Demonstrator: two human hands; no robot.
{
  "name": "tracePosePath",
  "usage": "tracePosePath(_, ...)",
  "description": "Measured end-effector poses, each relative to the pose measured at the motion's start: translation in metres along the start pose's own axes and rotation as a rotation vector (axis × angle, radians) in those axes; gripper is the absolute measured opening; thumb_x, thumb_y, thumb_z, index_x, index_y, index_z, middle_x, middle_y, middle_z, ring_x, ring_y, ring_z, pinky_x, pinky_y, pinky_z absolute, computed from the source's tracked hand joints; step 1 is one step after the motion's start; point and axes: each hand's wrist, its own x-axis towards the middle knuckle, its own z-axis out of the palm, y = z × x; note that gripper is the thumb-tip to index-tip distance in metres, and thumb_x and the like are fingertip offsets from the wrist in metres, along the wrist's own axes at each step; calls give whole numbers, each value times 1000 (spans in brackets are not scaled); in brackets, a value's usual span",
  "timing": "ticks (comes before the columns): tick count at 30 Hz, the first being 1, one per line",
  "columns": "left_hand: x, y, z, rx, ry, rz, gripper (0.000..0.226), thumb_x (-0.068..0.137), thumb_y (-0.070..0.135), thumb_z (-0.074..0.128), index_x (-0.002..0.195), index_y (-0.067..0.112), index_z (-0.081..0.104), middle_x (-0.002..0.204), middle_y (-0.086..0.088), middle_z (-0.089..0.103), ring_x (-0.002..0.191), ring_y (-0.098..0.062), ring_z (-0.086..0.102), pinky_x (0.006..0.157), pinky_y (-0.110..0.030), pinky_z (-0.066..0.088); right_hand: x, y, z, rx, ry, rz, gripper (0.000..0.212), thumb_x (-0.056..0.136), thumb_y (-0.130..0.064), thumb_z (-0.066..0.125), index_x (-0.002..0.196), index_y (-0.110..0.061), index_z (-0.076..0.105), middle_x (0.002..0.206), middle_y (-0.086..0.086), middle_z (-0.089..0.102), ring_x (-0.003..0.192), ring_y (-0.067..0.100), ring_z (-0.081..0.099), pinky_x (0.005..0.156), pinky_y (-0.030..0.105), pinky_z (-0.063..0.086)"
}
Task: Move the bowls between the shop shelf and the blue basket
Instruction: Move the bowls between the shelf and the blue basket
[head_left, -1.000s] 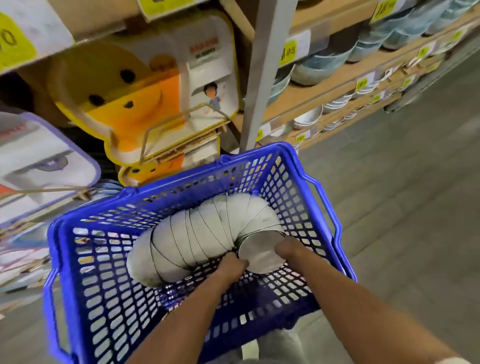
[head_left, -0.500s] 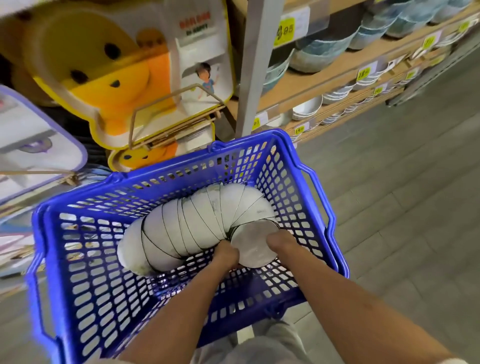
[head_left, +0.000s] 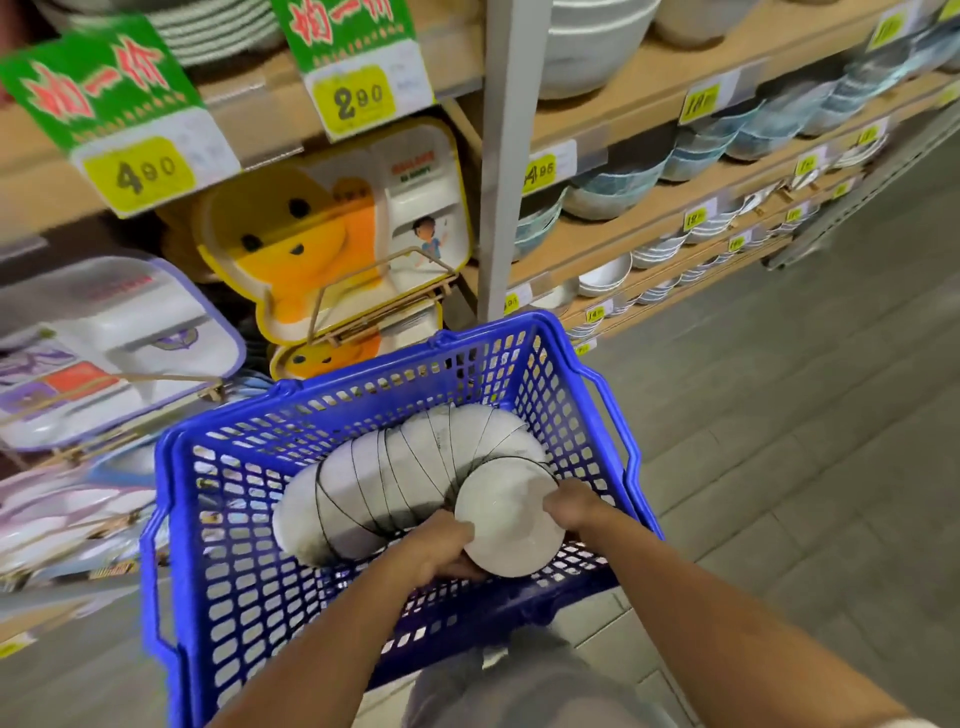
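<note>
View: head camera, looking down past both forearms.
Container: blue perforated plastic basket (head_left: 234, 597), out in front of the shelving and above the floor; means of support hidden.
Contents: nested row of white dark-rimmed bowls (head_left: 410, 467), lying on its side in a curved arc across the basket bottom, undersides toward the camera.
Nearest piece: round white end bowl (head_left: 511, 530), at the near right end of the arc, in contact with the rest of the row, flanked by both hands.
Left hand (head_left: 439, 548): curled round the lower left edge of the end bowl, fingers tucked beneath it.
Right hand (head_left: 571, 506): clamped on the upper right edge of the end bowl, fingertips out of sight behind the rim.
Beyond the far rim: grey metal upright post (head_left: 506, 156), dividing two shelf bays.
Right bay: light wooden shelf boards (head_left: 649, 98) carrying blue-patterned ceramic bowls (head_left: 613, 182) in stacks, yellow price labels along the edges.
Left bay: yellow bear-shaped divided tray (head_left: 291, 244) propped in a wire stand; white lilac-edged divided tray (head_left: 104, 332) beside it; green and yellow price cards (head_left: 140, 171) above.
Right of basket: grey tiled floor (head_left: 805, 415).
</note>
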Motion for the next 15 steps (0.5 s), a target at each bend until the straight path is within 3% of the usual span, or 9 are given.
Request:
tracePosePath(3, -21, 11, -8, -10, -39, 31, 38, 90, -4, 41, 129, -6, 43, 100, -23, 64, 77, -33, 69, 60, -36, 60, -17, -9, -8, 75, 4, -86, 36, 97, -12, 43, 130, -2, 54, 131, 17, 58, 117, 33, 57, 97, 36, 47)
tracePosePath(7, -55, 28, -17, 34, -30, 131, 37, 92, -3, 38, 129, -5, 43, 90, -22, 65, 69, -31, 66, 60, -34, 60, -46, -22, -20, 448, -120, -257, 37, 96, -1, 40, 126, -15, 57, 109, 6, 69, 90, 19, 64, 71, 30, 55)
tracePosePath(11, -90, 48, -29, 80, 17, 242, 37, 94, 3, 39, 130, -3, 42, 108, -33, 64, 70, -34, 66, 63, -36, 61, -77, -42, -38, 578, -192, -343, 43, 94, -5, 41, 127, -26, 56, 116, 4, 65, 104, 27, 61, 76, 37, 55)
tracePosePath(13, -109, 59, -35, 129, 39, 323, 33, 94, 9, 43, 125, -1, 48, 102, -31, 68, 77, -37, 69, 72, -41, 61, -97, -56, -51, 593, -175, -382, 44, 92, -6, 40, 127, -28, 56, 109, 2, 65, 94, 23, 61, 55, 26, 54)
tracePosePath(15, -127, 70, -41, 163, 72, 426, 32, 95, 15, 45, 125, 7, 51, 98, -18, 73, 85, -33, 71, 75, -41, 61, -116, -70, -65, 602, -133, -432, 42, 90, -5, 42, 121, -28, 60, 98, 1, 68, 81, 18, 64, 45, 21, 49)
